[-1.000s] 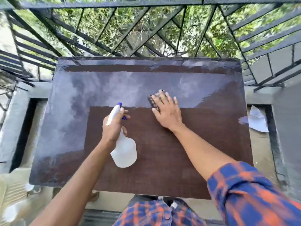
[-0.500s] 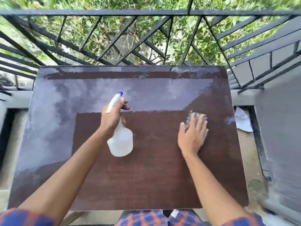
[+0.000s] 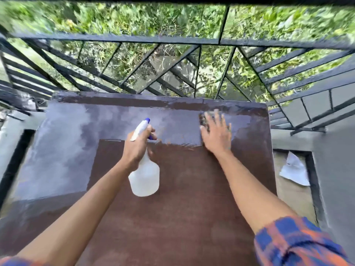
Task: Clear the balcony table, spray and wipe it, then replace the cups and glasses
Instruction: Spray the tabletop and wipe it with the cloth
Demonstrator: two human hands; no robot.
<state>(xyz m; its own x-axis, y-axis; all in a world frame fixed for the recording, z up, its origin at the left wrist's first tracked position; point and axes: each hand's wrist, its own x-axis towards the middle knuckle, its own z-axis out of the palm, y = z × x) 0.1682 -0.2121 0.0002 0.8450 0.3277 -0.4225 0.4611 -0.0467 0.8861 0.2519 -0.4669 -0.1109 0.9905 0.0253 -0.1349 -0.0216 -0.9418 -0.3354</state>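
A dark brown table (image 3: 182, 217) fills the middle of the view, its far half wet and shiny. My left hand (image 3: 137, 148) grips the neck of a white spray bottle (image 3: 145, 179) with a blue nozzle, held above the table's centre. My right hand (image 3: 216, 134) lies flat with spread fingers on a dark cloth (image 3: 203, 120) at the far right part of the table. Only the cloth's far left edge shows past my fingers. No cups or glasses are in view.
A black metal railing (image 3: 172, 41) runs just behind the table and along both sides, with green foliage beyond. A white crumpled paper (image 3: 294, 169) lies on the floor to the right of the table. Grey ledges flank the table.
My right hand has slid the cloth from the table's right middle toward the far right edge. My left hand keeps the bottle over the centre. The view has tilted up.
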